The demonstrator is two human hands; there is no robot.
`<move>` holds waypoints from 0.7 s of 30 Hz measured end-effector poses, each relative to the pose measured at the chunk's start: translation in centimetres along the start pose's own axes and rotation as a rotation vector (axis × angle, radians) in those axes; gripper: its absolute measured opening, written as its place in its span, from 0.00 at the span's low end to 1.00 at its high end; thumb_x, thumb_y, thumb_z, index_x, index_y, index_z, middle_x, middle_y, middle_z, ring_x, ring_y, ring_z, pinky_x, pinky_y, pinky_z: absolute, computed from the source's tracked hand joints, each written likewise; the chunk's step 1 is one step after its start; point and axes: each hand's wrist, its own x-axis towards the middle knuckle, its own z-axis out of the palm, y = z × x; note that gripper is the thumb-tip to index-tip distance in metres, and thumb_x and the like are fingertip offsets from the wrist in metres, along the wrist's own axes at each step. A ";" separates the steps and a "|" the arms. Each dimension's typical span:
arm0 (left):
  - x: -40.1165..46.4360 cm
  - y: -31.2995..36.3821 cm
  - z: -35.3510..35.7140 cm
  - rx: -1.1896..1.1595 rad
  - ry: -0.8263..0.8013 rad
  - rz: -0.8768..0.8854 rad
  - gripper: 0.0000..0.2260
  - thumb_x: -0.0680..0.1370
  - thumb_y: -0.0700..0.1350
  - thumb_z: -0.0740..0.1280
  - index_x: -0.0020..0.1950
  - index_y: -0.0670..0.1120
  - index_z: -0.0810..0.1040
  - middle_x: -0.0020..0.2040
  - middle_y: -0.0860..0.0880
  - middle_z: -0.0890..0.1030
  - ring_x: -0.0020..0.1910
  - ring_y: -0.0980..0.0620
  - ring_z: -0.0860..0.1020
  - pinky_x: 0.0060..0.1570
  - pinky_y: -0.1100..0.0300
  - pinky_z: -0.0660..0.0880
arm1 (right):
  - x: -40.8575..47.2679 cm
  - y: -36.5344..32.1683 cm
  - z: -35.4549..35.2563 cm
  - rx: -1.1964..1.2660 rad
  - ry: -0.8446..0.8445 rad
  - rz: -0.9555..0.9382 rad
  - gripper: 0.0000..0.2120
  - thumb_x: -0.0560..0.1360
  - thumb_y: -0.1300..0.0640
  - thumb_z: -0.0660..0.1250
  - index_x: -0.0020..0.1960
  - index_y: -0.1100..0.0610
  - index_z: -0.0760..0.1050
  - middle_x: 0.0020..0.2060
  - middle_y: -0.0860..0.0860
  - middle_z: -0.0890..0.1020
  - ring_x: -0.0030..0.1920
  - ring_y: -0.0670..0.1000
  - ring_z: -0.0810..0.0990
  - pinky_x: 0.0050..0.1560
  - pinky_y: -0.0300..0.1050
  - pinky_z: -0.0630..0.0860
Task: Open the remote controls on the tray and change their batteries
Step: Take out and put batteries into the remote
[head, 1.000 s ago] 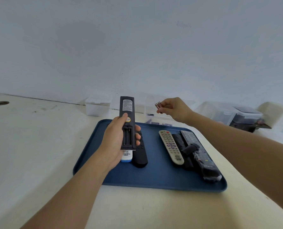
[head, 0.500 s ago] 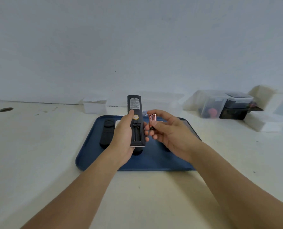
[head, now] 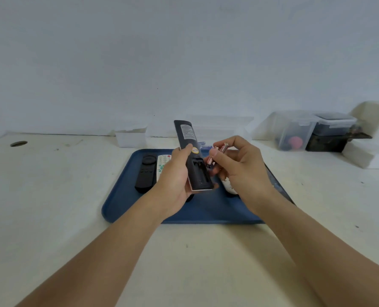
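A: Where does it stand?

B: The left hand (head: 175, 173) grips the black remote (head: 193, 156), back side up, thumb across the casing just above the open battery bay (head: 199, 171). The cover is off and the bay looks empty. The right hand (head: 239, 167) is curled, pinching red batteries (head: 217, 152) between thumb and fingertips, just right of the bay and nearly touching the remote's edge.

A: How many batteries?

B: Two, I think: one by the thumb, one poking out above the index finger. It's too blurred to be sure.

A: What could go wrong?

B: Working one cell forward while the same fingers keep the other could let either slip; it would drop onto the blue tray (head: 122, 204) below the hands. I can't read the polarity, so a cell could go in backwards. And the remote is held only at its lower half, tilted, so a hard push into the bay might pivot it in the grip.

A: And the other remotes?

B: A black one (head: 145, 173) and a white one (head: 163, 161) lie on the tray left of the left-hand knuckles; another pale one (head: 229, 187) peeks out under the right hand. Those are still to do, I'd judge.
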 end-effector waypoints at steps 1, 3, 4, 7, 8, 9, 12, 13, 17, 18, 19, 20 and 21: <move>-0.1 0.1 -0.1 0.007 -0.033 -0.017 0.22 0.84 0.54 0.60 0.74 0.43 0.66 0.54 0.39 0.80 0.46 0.42 0.83 0.43 0.42 0.81 | -0.1 -0.1 0.0 -0.037 -0.007 -0.038 0.02 0.78 0.65 0.69 0.49 0.61 0.76 0.32 0.54 0.83 0.28 0.50 0.77 0.28 0.40 0.71; -0.3 0.2 -0.1 0.027 -0.113 -0.058 0.27 0.80 0.54 0.65 0.75 0.44 0.64 0.54 0.38 0.77 0.51 0.38 0.81 0.48 0.36 0.80 | -0.4 0.0 0.3 -0.099 -0.014 -0.084 0.03 0.78 0.64 0.70 0.50 0.62 0.76 0.31 0.54 0.82 0.29 0.49 0.76 0.29 0.41 0.71; -0.4 0.3 0.0 0.030 -0.142 -0.062 0.28 0.78 0.54 0.67 0.74 0.45 0.64 0.54 0.38 0.76 0.51 0.38 0.80 0.48 0.35 0.79 | -0.6 0.1 0.4 -0.116 -0.012 -0.100 0.04 0.78 0.63 0.70 0.50 0.62 0.76 0.31 0.56 0.82 0.29 0.49 0.77 0.29 0.42 0.72; -0.5 0.4 0.1 0.031 -0.153 -0.009 0.21 0.82 0.49 0.65 0.72 0.46 0.64 0.53 0.38 0.76 0.45 0.41 0.81 0.44 0.42 0.81 | -0.9 0.1 0.8 -0.123 -0.016 -0.130 0.05 0.78 0.64 0.70 0.47 0.65 0.74 0.36 0.61 0.82 0.32 0.49 0.78 0.31 0.43 0.74; -0.5 0.5 0.2 0.037 -0.152 0.003 0.19 0.83 0.47 0.63 0.72 0.46 0.64 0.53 0.36 0.77 0.44 0.42 0.81 0.43 0.43 0.81 | -1.0 0.1 0.9 -0.127 -0.017 -0.135 0.05 0.78 0.64 0.69 0.47 0.65 0.74 0.37 0.62 0.81 0.33 0.50 0.78 0.31 0.42 0.74; -0.5 0.5 0.2 0.043 -0.148 0.008 0.17 0.84 0.47 0.62 0.72 0.46 0.65 0.56 0.34 0.78 0.45 0.41 0.81 0.42 0.44 0.81 | -1.0 0.1 0.9 -0.124 -0.023 -0.123 0.06 0.78 0.64 0.69 0.46 0.66 0.75 0.37 0.63 0.81 0.33 0.50 0.78 0.31 0.42 0.75; -0.5 0.3 0.4 0.048 -0.124 0.019 0.14 0.85 0.47 0.60 0.70 0.47 0.66 0.64 0.37 0.79 0.51 0.41 0.82 0.43 0.42 0.81 | -1.3 0.2 1.0 -0.046 -0.062 -0.017 0.05 0.79 0.63 0.68 0.47 0.65 0.77 0.38 0.65 0.77 0.35 0.51 0.78 0.30 0.45 0.80; -0.5 0.2 0.5 0.049 -0.113 0.022 0.13 0.85 0.47 0.60 0.69 0.47 0.67 0.64 0.38 0.80 0.52 0.41 0.83 0.42 0.42 0.81 | -1.3 0.2 1.0 -0.079 -0.046 -0.012 0.05 0.79 0.62 0.69 0.47 0.64 0.78 0.38 0.63 0.77 0.35 0.51 0.77 0.29 0.45 0.80; -0.3 -0.1 0.5 0.015 -0.084 0.018 0.13 0.85 0.47 0.59 0.69 0.46 0.69 0.63 0.38 0.81 0.53 0.40 0.83 0.40 0.42 0.81 | -0.9 0.5 1.0 -0.176 -0.037 -0.048 0.06 0.79 0.61 0.69 0.45 0.64 0.80 0.38 0.64 0.78 0.36 0.54 0.78 0.31 0.47 0.81; -0.3 -0.1 0.6 0.006 -0.079 0.016 0.13 0.85 0.47 0.59 0.69 0.47 0.69 0.63 0.38 0.81 0.53 0.40 0.84 0.40 0.42 0.81 | -0.9 0.6 1.1 -0.135 -0.061 -0.023 0.07 0.79 0.62 0.68 0.45 0.65 0.80 0.39 0.66 0.77 0.38 0.58 0.80 0.32 0.53 0.83; -0.2 -0.1 0.6 0.003 -0.078 0.018 0.13 0.85 0.47 0.59 0.69 0.47 0.69 0.63 0.38 0.81 0.54 0.39 0.84 0.40 0.41 0.81 | -1.0 0.6 1.1 -0.115 -0.076 -0.018 0.07 0.79 0.62 0.68 0.45 0.65 0.80 0.39 0.67 0.77 0.40 0.63 0.80 0.33 0.57 0.83; -0.2 -0.1 0.6 0.003 -0.079 0.021 0.13 0.85 0.47 0.60 0.70 0.47 0.69 0.63 0.38 0.80 0.54 0.39 0.84 0.40 0.41 0.81 | -1.1 0.6 1.1 -0.140 -0.077 -0.036 0.07 0.79 0.63 0.68 0.45 0.64 0.80 0.38 0.64 0.78 0.42 0.65 0.81 0.34 0.59 0.83; -0.2 -0.2 0.6 0.002 -0.083 0.027 0.13 0.85 0.46 0.60 0.70 0.46 0.69 0.63 0.38 0.80 0.54 0.40 0.84 0.40 0.41 0.81 | -1.1 0.6 1.1 -0.178 -0.077 -0.064 0.06 0.79 0.64 0.68 0.45 0.62 0.82 0.38 0.60 0.80 0.43 0.64 0.82 0.34 0.58 0.84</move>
